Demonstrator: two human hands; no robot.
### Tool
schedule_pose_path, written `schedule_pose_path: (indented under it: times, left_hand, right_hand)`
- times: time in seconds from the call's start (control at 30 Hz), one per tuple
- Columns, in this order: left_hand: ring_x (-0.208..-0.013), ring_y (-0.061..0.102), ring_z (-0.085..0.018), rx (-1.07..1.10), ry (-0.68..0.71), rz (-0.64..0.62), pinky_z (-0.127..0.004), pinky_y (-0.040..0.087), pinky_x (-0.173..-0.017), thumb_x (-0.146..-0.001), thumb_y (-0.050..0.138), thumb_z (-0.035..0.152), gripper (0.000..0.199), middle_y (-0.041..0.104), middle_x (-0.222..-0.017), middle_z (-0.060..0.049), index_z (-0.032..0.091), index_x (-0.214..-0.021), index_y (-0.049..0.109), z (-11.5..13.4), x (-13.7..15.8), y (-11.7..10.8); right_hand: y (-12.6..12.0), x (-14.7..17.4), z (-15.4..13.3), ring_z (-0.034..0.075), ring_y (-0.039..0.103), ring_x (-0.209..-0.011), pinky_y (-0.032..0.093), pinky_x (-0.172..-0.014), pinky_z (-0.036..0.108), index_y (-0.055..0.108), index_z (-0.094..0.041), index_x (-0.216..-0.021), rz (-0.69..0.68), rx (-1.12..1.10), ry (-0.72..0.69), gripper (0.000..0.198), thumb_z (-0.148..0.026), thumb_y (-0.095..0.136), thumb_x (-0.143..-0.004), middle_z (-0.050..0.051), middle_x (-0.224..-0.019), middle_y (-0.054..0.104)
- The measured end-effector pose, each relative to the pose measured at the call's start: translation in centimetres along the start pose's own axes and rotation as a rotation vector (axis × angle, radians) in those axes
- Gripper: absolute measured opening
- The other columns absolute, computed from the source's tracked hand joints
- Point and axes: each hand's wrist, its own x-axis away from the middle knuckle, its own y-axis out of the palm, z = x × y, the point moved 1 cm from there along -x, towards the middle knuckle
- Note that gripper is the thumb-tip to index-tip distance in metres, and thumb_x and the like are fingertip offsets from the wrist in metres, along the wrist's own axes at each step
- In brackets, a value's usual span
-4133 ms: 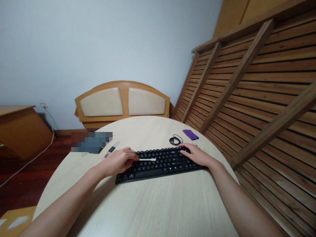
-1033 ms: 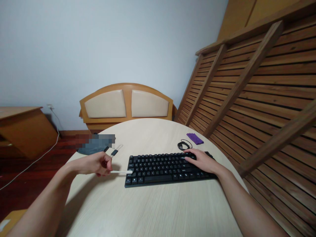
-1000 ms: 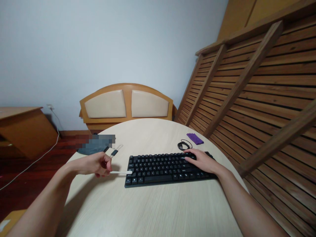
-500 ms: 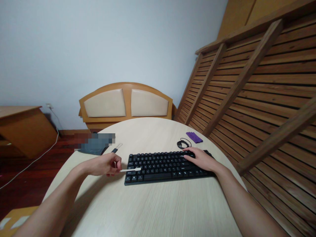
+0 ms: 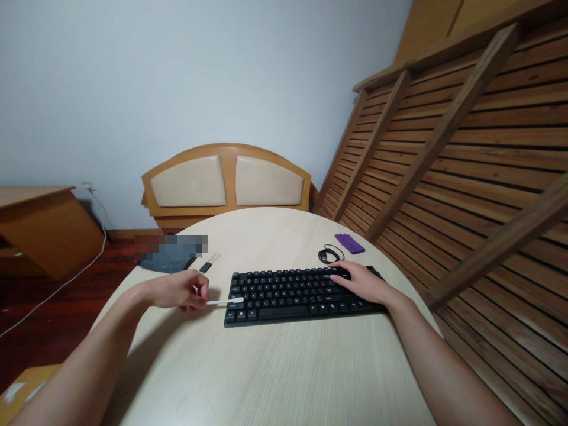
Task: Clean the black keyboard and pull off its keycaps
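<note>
Hands (image 5: 183, 290) (image 5: 360, 280) apart, keyboard (image 5: 277, 294) under right, stick (image 5: 225, 302) in left

A home, likely a bedroom: an arched honey-coloured wooden headboard (image 5: 228, 177) with cream padded panels (image 5: 186, 182) stands at 12 o'clock, a large brown slatted wooden frame (image 5: 465, 165) at 2, dark-red wooden floorboards (image 5: 48, 331) at 9.

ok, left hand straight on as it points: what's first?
Likely the left end of the black keyboard, which the white stick in the left hand overlaps in view. Height unclear; it might pass above.
</note>
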Motion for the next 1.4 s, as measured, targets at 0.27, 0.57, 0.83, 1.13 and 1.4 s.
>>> schedule_pose_path:
  times: [0.27,0.57,0.83,1.13,1.4]
  left_hand:
    - [-0.063,0.058,-0.016,0.010,0.121,0.004,-0.024,0.046,-0.056,-0.075,0.063,0.038,0.021,0.062,-0.069,-0.001,0.017,-0.077,0.062,1.2,-1.1,1.2]
    - [-0.061,0.053,-0.014,-0.121,0.230,0.080,-0.023,0.039,-0.053,-0.076,0.056,0.031,0.018,0.062,-0.071,-0.002,0.016,-0.081,0.064,2.9,-1.4,2.1]
    - [-0.075,0.061,-0.018,-0.249,0.347,0.183,-0.026,0.044,-0.066,-0.083,0.056,0.031,0.019,0.070,-0.086,-0.005,0.017,-0.085,0.069,3.7,-1.9,2.7]
    - [-0.078,0.060,-0.018,-0.347,0.528,0.262,-0.029,0.044,-0.071,-0.090,0.055,0.030,0.020,0.067,-0.084,-0.006,0.018,-0.082,0.069,5.1,-2.3,4.0]
    - [-0.085,0.060,-0.020,-0.429,0.606,0.369,-0.032,0.046,-0.073,-0.095,0.050,0.025,0.022,0.065,-0.093,-0.008,0.018,-0.091,0.071,6.3,-3.1,6.4]
  right_hand:
    - [-0.1,0.1,-0.2,0.030,0.058,-0.116,0.042,-0.103,0.045,0.063,-0.023,-0.120,0.007,-0.006,0.012,0.042,-0.050,0.054,-0.089,0.009,-0.124,0.066]
    - [0.0,0.0,-0.1,0.030,0.058,-0.117,0.042,-0.104,0.046,0.063,-0.025,-0.120,0.002,-0.001,0.020,0.042,-0.051,0.053,-0.089,0.008,-0.123,0.066]
    - [0.1,0.0,-0.1,0.029,0.058,-0.117,0.041,-0.104,0.045,0.063,-0.023,-0.120,0.009,0.016,0.005,0.042,-0.050,0.052,-0.090,0.009,-0.123,0.066]
    - [0.1,0.1,-0.2,0.030,0.057,-0.119,0.040,-0.105,0.045,0.063,-0.024,-0.119,0.023,0.004,0.009,0.042,-0.052,0.051,-0.090,0.009,-0.125,0.065]
    - [0.0,0.2,-0.5,0.030,0.057,-0.119,0.040,-0.106,0.044,0.063,-0.023,-0.119,0.024,0.000,0.018,0.043,-0.052,0.052,-0.090,0.009,-0.125,0.065]
